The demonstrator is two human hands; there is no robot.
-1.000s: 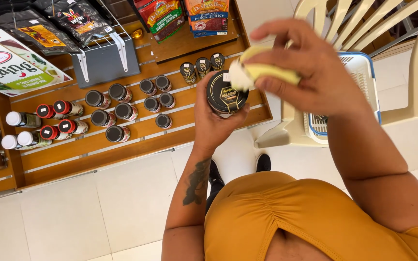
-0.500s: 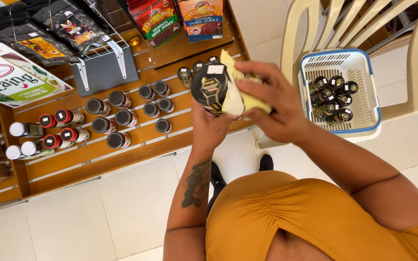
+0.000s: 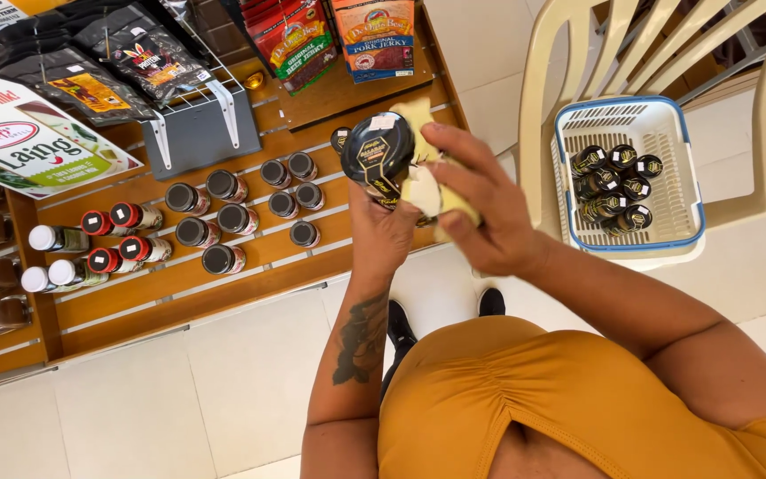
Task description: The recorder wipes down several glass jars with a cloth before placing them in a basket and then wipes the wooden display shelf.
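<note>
Jar [image 3: 376, 153], black-lidded, sits clamped in our left hand [image 3: 385, 232]; our right hand [image 3: 480, 208] pinches a yellow cloth [image 3: 425, 182] against it, below red packets [image 3: 290, 40].

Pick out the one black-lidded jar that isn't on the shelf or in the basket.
It is the black-lidded jar gripped in the left hand, while the right hand presses a yellow cloth against it. The others stand on the wooden shelf or in the white basket.

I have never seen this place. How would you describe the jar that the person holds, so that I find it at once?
Start at the wooden shelf with its rows of small jars, then look above its right end. There the left hand holds up a dark jar with a black lid, while the right hand presses a yellow cloth to it. It alone is lifted; the others stand on the shelf or lie in the blue-rimmed basket.
</note>
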